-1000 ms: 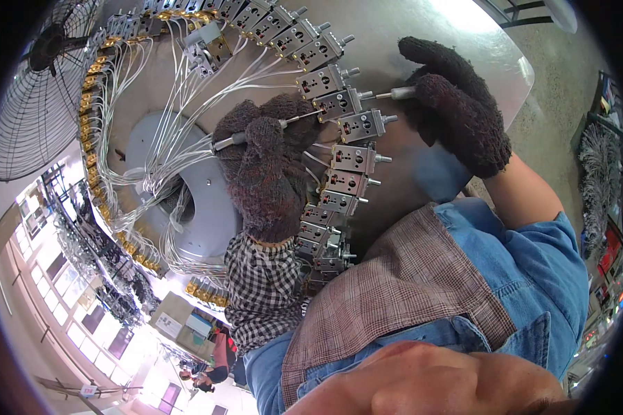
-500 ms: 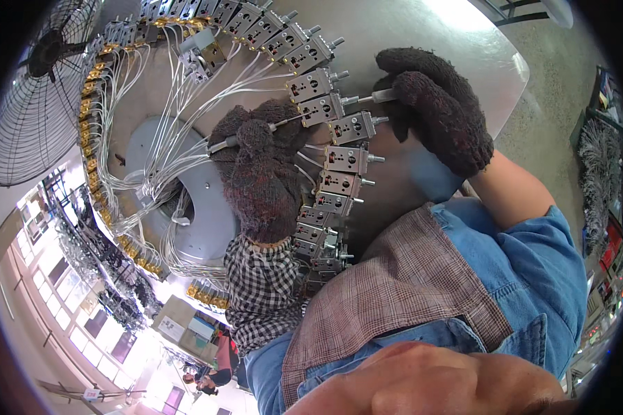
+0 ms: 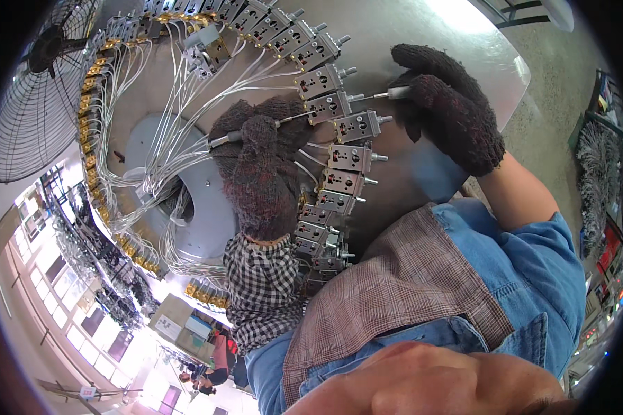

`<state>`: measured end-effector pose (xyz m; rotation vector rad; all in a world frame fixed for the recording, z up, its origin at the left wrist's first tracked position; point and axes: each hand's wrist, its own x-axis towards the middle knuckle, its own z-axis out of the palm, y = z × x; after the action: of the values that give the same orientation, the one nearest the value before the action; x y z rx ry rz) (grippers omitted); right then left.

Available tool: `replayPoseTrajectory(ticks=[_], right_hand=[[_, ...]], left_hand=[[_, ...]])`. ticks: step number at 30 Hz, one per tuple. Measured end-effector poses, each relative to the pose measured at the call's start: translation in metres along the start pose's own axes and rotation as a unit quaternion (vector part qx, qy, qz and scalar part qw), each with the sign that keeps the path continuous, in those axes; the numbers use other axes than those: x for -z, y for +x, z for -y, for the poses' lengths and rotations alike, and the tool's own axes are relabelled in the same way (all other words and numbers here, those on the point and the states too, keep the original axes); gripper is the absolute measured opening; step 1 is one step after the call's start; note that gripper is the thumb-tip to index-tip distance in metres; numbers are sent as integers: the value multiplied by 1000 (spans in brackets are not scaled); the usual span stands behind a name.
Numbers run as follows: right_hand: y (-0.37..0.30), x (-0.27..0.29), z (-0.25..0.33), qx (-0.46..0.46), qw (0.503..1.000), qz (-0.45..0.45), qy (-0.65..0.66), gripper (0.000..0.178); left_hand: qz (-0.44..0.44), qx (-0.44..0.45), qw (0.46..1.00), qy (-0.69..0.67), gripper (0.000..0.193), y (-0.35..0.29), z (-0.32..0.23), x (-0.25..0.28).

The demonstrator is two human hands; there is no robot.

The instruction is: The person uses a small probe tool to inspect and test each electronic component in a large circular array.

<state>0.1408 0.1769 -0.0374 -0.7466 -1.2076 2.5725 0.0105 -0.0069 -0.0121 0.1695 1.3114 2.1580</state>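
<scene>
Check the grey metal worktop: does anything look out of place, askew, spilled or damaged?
One oddity: a silver-and-gold metal block sits inside the curved row of small silver rectangular metal boxes, apart from their line, beside thin white wires. It may belong there. I can make out no spill or clear damage.

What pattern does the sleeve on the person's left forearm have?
The sleeve is black-and-white checked, clearest in the head view.

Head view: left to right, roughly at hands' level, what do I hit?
Wire fan → brass-coloured fittings → grey disc → left hand → metal box between the hands → right hand's slim tool → right hand → grey shaggy bundle.
</scene>
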Motion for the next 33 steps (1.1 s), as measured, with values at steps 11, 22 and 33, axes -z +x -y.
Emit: replayPoseTrajectory(ticks=[11, 22, 33], right_hand=[[4, -2, 3, 17, 995, 11, -99, 39], [7, -3, 3, -40, 994, 13, -98, 38], [5, -5, 3, -27, 998, 14, -55, 35]], left_hand=[[23, -5, 999, -32, 24, 2, 1, 3], [-27, 14, 999, 11, 25, 2, 0, -1], [-13, 12, 1000, 1, 24, 3, -1, 1]])
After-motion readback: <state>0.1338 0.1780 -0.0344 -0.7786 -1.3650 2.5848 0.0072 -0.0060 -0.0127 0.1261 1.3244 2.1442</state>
